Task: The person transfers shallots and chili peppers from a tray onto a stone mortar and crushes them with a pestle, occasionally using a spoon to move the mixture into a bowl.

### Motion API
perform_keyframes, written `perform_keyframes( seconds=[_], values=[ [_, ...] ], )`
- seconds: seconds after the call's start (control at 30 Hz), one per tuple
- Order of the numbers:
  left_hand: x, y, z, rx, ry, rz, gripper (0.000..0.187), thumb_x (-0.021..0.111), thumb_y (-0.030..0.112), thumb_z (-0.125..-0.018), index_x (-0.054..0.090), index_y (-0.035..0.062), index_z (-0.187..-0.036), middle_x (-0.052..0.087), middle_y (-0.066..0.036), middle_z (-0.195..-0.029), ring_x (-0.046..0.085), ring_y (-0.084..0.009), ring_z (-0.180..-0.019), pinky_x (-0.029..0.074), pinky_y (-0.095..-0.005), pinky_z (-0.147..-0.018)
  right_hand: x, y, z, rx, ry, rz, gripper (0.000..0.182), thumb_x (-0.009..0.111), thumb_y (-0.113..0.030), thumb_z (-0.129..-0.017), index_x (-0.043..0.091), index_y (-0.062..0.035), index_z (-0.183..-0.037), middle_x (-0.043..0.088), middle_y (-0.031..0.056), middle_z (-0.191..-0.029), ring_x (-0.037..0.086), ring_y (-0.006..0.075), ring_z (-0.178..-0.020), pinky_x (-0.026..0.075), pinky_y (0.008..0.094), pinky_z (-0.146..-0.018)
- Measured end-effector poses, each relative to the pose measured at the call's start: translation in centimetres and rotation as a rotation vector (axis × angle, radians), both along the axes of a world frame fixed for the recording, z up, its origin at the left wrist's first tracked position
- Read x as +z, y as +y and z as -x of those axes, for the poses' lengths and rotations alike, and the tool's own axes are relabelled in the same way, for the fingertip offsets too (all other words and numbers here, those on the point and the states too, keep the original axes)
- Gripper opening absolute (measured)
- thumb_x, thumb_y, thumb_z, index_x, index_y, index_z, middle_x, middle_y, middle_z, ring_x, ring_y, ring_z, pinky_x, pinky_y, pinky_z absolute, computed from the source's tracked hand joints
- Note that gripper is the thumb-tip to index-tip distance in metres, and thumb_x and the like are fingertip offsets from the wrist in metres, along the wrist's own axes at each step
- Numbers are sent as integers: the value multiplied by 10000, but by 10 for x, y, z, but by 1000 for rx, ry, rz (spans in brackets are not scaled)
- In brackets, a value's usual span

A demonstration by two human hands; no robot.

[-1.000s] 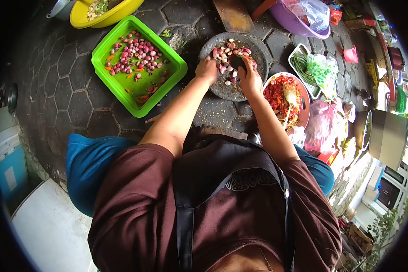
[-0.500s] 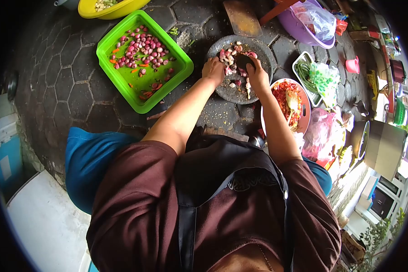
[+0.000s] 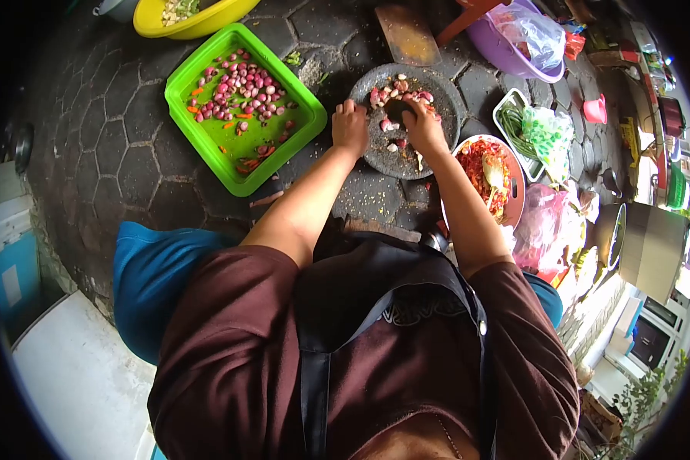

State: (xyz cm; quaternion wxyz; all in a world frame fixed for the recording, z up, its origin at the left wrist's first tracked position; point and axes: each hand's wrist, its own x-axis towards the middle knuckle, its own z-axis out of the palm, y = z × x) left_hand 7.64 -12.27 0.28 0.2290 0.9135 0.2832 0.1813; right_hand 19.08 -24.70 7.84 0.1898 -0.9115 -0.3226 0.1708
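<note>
A round grey stone mortar sits on the paving in front of me, with shallots and garlic cloves scattered in it. My left hand is at the mortar's left rim, its fingers bent over the edge. In my right hand is a dark stone pestle, mostly hidden by the fingers and pressed down among the pieces. Left of the mortar, a green tray holds whole shallots and orange-red chillies. By my right forearm stands a plate of chopped red chilli with a spoon.
A wooden board lies behind the mortar. A yellow basin is at the back left, a purple basin at the back right. To the right are a white tray of green beans, a pink dipper and plastic bags.
My left hand has drawn slightly left, from inside the mortar to its rim. The right hand has shifted left with the pestle, toward the mortar's middle.
</note>
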Motion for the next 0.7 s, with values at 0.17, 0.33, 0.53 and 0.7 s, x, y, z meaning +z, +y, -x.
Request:
perform_keyframes(
  seconds=[0.17,0.33,0.53,0.7],
  values=[
    [6,0,2,19,33,19,167,507,46,-758,593,68,-899,503,-99,-1001,475,-278,-968,392,-378,-822,-5,11,32,-66,-53,190,411,460,-343,-886,403,-245,-1281,619,240,-878,610,398,-843,472,512,-751],
    [5,-2,7,-29,56,-5,146,543,95,-756,579,74,-896,500,-89,-1007,471,-272,-966,383,-393,-802,-21,2,2,-74,152,-94,409,478,-366,-878,476,-192,-1248,601,222,-1045,581,391,-960,452,429,-822],
    [14,-12,5,-127,64,36,245,665,140,-710,580,106,-937,489,-71,-1018,467,-275,-988,383,-411,-827,28,-39,12,-92,55,-148,405,459,-340,-881,424,-216,-1265,603,247,-993,586,418,-921,452,459,-807],
    [4,-32,2,-289,75,32,238,695,211,-712,597,118,-908,488,-54,-1014,443,-258,-1018,358,-401,-875,11,-58,51,-80,-62,195,443,459,-361,-884,362,-274,-1307,587,269,-872,607,428,-797,486,510,-691]
  ],
)
